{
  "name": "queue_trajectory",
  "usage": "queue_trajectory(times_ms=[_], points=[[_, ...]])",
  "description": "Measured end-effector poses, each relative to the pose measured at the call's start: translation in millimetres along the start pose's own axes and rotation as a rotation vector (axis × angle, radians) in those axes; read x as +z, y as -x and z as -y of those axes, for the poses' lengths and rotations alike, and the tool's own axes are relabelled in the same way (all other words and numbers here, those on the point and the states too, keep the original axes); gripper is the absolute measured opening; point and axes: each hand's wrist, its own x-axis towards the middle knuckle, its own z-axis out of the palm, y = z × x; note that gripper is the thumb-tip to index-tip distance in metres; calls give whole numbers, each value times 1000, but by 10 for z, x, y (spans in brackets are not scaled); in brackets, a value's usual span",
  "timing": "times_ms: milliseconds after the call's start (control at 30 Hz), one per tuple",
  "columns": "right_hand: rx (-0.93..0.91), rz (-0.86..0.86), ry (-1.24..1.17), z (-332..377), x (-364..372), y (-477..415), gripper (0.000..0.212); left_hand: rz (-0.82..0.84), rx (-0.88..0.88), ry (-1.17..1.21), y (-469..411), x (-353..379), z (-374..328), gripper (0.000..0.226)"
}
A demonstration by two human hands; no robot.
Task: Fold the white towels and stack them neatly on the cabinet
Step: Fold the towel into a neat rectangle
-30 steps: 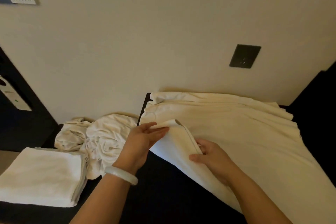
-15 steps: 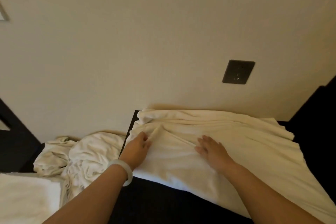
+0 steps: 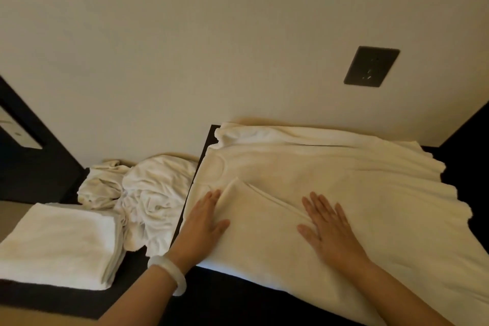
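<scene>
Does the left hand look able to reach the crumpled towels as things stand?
Probably yes: the left hand lies flat on the spread towel, and the crumpled towels sit just left, nothing between.

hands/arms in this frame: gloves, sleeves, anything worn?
Left hand and right hand are bare: no gloves, no sleeves in view. One smooth, milky-white bangle sits on the left wrist. No rings or watch visible.

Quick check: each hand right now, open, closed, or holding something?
Left hand: open, flat on the spread towel.
Right hand: open, flat on the same towel.
</scene>
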Motion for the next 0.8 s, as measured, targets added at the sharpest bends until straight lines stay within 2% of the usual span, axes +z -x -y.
queue_trajectory(times_ms=[133, 233, 333, 433, 500, 633, 700, 800], points=[[-81, 21, -26, 168, 88, 556, 68, -34, -17, 35, 609, 46, 79, 67], [-167, -14, -300, 232, 71, 862, 64, 13, -28, 48, 1038, 37, 138, 67], [-125, -111, -541, 184, -14, 931, 39, -6, -80, 8, 1114, -33, 100, 60], [-103, -86, -474, 140, -99, 886, 14, -101, -151, -29, 859, -127, -74, 33], [-107, -64, -429, 134, -163, 861, 14, -86, -197, 70, 647, -201, -220, 22], [-114, -32, -384, 82, -237, 910, 29, 68, -254, 156, 362, -301, -364, 8], [-91, 74, -485, 46, -280, 960, 34, 50, -244, 215, 310, -360, -374, 9], [-96, 253, -504, 9, -392, 963, 28, -48, -226, 384, 278, -426, -414, 15]])
